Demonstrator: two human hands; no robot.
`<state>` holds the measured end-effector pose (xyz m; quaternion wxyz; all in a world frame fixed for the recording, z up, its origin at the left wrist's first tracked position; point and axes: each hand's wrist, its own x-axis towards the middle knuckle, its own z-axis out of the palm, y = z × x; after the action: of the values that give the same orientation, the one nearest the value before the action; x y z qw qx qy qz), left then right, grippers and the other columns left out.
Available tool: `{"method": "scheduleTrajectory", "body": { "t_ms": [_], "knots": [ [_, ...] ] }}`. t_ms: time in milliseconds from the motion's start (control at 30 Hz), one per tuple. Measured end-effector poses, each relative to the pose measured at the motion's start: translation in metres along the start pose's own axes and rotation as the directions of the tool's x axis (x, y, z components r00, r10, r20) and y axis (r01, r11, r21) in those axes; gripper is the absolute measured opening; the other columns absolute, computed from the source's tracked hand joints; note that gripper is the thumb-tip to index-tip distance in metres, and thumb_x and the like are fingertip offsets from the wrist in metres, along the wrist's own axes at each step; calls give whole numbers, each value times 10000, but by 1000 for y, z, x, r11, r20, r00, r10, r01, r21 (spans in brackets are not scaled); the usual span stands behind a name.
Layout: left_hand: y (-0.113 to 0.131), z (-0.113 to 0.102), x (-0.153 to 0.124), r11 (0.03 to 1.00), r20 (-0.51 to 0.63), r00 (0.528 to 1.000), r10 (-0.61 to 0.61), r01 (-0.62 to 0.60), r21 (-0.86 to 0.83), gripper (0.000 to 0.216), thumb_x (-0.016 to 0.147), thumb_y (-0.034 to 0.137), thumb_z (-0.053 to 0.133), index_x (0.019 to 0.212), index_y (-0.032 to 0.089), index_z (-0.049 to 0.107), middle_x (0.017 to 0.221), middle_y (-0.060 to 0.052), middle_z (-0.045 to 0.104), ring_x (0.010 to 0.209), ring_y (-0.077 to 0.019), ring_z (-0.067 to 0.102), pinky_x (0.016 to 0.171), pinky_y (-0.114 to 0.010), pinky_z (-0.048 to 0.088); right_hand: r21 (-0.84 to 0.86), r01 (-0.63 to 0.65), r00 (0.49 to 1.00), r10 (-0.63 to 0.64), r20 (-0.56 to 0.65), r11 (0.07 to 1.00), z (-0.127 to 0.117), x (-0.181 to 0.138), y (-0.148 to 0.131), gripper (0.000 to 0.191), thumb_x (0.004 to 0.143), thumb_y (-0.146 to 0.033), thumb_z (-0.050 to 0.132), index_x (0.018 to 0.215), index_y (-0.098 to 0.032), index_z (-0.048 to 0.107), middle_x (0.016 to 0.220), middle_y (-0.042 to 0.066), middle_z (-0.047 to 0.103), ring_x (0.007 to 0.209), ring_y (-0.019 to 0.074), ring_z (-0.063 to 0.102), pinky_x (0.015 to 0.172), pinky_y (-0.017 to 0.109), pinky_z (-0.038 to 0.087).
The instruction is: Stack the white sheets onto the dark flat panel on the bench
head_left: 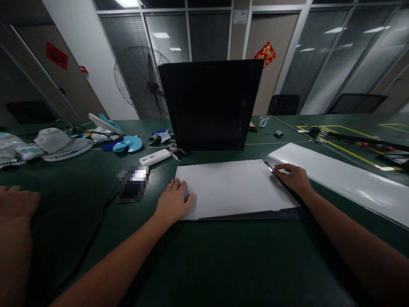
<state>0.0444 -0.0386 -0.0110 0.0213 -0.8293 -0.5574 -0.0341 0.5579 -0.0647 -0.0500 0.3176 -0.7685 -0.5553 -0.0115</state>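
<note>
A white flat panel (234, 187) lies on a dark thin backing on the green table (223, 264), right in front of me. My left hand (174, 202) rests flat on the panel's near left edge, fingers stretched out. My right hand (294, 177) sits at the panel's far right corner, fingertips pressed down on the dark edge strip there. Neither hand lifts anything.
A black upright panel (211, 104) stands behind the white one. A long white sheet (345, 179) lies to the right. Fan parts (67, 147), a blue blade (129, 144) and a white stick-shaped device (155, 157) lie at left. Another person's arm (15, 230) rests at far left.
</note>
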Motion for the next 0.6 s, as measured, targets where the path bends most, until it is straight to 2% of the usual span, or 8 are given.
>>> {"method": "scheduleTrajectory", "body": {
  "t_ms": [100, 200, 267, 333, 500, 600],
  "knots": [
    [1, 2, 0, 1000, -12, 1000, -2, 2, -16, 718, 1038, 544, 389, 1527, 28, 489, 1626, -283, 442, 1549, -398, 393, 1267, -510, 329, 54, 12, 995, -17, 99, 998, 7, 8, 3, 536, 881, -616, 621, 1271, -271, 746, 1207, 95, 775, 1060, 342, 734, 963, 525, 577],
    [2, 2, 0, 1000, -16, 1000, 2, -2, -31, 723, 1034, 551, 394, 1526, 30, 487, 1626, -285, 440, 1547, -402, 395, 1261, -514, 333, 131, 129, 978, -148, 147, 983, 16, 23, 4, 676, 873, -616, 623, 1429, -233, 646, 1401, 130, 691, 1261, 357, 656, 1104, 546, 504],
    [2, 2, 1, 999, -21, 1000, 4, -5, -35, 721, 1034, 550, 396, 1518, 25, 495, 1622, -292, 442, 1544, -403, 398, 1261, -506, 333, 174, 197, 952, -231, 199, 965, 23, 35, 2, 717, 822, -618, 674, 1418, -219, 649, 1455, 140, 656, 1340, 357, 605, 1179, 538, 442],
    [2, 2, 1, 999, -24, 1000, 4, -5, -35, 714, 1033, 547, 398, 1506, 24, 508, 1616, -295, 448, 1542, -403, 402, 1260, -501, 334, 201, 216, 936, -262, 237, 955, 31, 49, -2, 734, 777, -621, 710, 1388, -216, 669, 1447, 135, 663, 1350, 349, 599, 1199, 514, 427],
    [2, 0, 1, 1000, -18, 1000, -7, 6, -13, 695, 1035, 556, 406, 1514, 63, 509, 1617, -254, 471, 1534, -379, 422, 1258, -485, 344, 235, 176, 950, -227, 213, 956, 51, 77, -6, 665, 815, -568, 663, 1383, -224, 674, 1400, 103, 699, 1321, 332, 621, 1176, 530, 443],
    [1, -1, 1, 1000, -5, 1000, 0, 0, 3, 689, 1044, 551, 398, 1524, 67, 504, 1620, -242, 474, 1538, -363, 422, 1265, -471, 339, 256, 155, 956, -210, 204, 954, 54, 81, 0, 564, 844, -546, 641, 1287, -210, 735, 1329, 108, 734, 1251, 328, 659, 1153, 530, 458]
  ]
}}
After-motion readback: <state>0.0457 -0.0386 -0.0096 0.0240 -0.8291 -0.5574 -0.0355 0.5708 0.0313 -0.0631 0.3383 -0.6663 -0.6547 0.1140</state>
